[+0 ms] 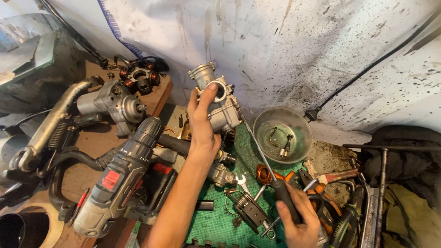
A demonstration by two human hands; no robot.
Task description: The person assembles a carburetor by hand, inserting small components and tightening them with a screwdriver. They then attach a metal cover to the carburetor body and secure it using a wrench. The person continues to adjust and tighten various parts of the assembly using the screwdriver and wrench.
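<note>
My left hand (202, 124) holds a silver metal carburetor (216, 98) up above the bench, thumb on its round opening. My right hand (298, 216) grips the black handle of a long screwdriver (259, 149). Its thin shaft runs up and left, and the tip meets the carburetor's right side. Below the hands lies a green mat (220, 220) with small metal parts, a spring clip and a small wrench (242, 183).
A clear plastic bowl (282, 133) with small parts sits right of the carburetor. A grey cordless drill (121, 179) lies at the left, beside engine parts (115, 103) and a copper-wound stator (140, 76). Pliers and tools (330, 202) crowd the right; a stained white sheet (298, 50) hangs behind.
</note>
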